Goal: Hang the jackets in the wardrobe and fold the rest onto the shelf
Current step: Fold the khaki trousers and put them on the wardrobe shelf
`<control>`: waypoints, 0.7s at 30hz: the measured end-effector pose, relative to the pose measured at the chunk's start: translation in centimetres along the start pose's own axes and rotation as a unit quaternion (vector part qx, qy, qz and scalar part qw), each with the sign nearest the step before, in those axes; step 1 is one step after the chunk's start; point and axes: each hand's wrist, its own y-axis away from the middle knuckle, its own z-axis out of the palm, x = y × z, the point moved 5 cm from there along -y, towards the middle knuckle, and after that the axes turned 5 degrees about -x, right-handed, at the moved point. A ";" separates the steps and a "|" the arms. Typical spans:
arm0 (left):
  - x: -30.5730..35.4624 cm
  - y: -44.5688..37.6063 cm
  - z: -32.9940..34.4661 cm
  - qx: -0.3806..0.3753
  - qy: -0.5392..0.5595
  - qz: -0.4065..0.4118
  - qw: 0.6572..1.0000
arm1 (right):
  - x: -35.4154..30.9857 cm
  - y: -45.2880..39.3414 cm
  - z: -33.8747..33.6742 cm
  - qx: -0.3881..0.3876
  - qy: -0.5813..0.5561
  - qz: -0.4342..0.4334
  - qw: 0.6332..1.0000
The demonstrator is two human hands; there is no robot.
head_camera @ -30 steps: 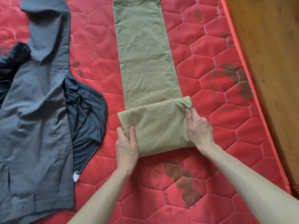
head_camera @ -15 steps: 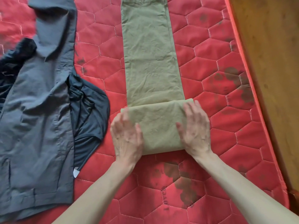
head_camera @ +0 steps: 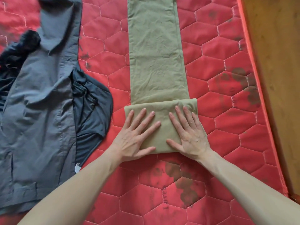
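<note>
Pressing flat with spread fingers, the left hand and right hand rest on the folded near end of the olive trousers, stretched along the red mattress. A grey jacket lies just left, apart.

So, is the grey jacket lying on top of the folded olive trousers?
No, the grey jacket lies apart on the red mattress, left of the olive trousers, which both hands press flat.

We see our two bare forearms, no sleeves reaching them. Our left hand and right hand wear no gloves, rings or watch.
</note>
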 end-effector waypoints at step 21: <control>5.9 0.5 -5.1 -0.221 0.058 -0.176 0.957 | -2.2 4.7 -7.3 -0.033 0.006 -0.028 0.999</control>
